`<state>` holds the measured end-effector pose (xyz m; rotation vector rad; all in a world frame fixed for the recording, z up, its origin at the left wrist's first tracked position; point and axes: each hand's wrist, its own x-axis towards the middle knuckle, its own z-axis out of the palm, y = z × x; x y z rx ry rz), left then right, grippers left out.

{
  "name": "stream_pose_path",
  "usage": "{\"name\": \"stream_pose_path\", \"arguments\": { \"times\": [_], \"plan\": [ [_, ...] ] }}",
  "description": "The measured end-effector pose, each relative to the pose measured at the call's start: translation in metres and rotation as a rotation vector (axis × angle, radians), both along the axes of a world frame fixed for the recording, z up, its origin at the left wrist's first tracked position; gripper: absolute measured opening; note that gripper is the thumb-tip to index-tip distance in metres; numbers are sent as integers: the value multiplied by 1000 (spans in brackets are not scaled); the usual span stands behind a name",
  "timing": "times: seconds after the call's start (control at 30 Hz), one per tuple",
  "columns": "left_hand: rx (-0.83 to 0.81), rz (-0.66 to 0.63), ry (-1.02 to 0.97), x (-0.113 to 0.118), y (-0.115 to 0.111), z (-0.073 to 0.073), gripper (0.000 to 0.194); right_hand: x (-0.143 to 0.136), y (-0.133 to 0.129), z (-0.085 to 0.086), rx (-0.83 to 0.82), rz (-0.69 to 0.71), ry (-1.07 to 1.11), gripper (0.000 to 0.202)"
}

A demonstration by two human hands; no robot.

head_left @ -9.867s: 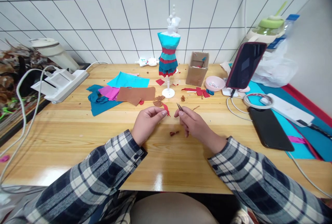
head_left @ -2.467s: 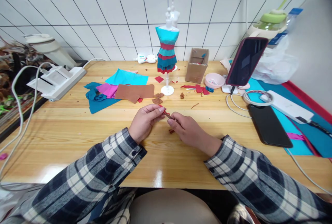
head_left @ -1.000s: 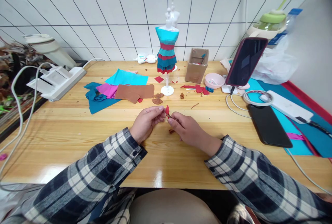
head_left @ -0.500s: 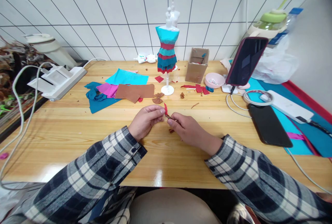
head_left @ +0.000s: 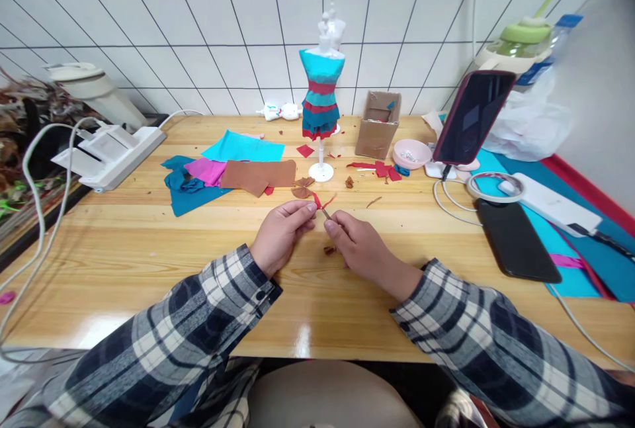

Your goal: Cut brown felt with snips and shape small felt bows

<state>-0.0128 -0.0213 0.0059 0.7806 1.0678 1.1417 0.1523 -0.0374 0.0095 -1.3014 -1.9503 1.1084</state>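
My left hand (head_left: 285,226) pinches a small piece of red crepe paper (head_left: 316,200) between thumb and fingertips. In my right hand (head_left: 358,243) is a slim metal tool (head_left: 325,214); its tip meets the red paper, and its rear is hidden by my fingers. A thin red strip (head_left: 329,201) sticks out to the right beside the tip. Just under my right hand lies a small dark brown scrap (head_left: 329,251). Beyond the hands stands a white mini dress form (head_left: 322,172) wearing a layered turquoise, red and teal paper dress (head_left: 321,94).
Brown paper (head_left: 260,175), turquoise paper (head_left: 243,147) and pink paper (head_left: 207,171) lie at left. A cardboard box (head_left: 377,137) and a pink bowl (head_left: 411,154) stand behind. Right are a propped phone (head_left: 473,117), a black phone (head_left: 518,239) and a tape roll (head_left: 495,187). A power strip (head_left: 119,157) sits left.
The tool's tip has shifted slightly up and right. A thin strip of the red paper now spreads out to the right, making a V shape. Both hands stay nearly in place.
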Motion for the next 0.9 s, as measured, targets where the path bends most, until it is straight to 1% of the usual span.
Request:
{"name": "stream_pose_path", "arguments": {
  "times": [0.17,0.37,0.6,0.77,0.9],
  "plan": [
    [40,4,11,2,-2,0,24,-1,0,-2,12,1,-9,29],
    [35,-4,-29,4,-3,1,24,-1,0,-3,19,2,-7,28],
    [27,-9,-2,5,-2,-2,25,-2,1,-4,91,-55,-23,27],
    [32,-6,4,5,-3,-2,23,-2,1,-5,107,-51,-26,29],
    [28,-49,-9,3,-3,-3,21,-1,2,-5,130,-37,-61,28]
  ]
}}
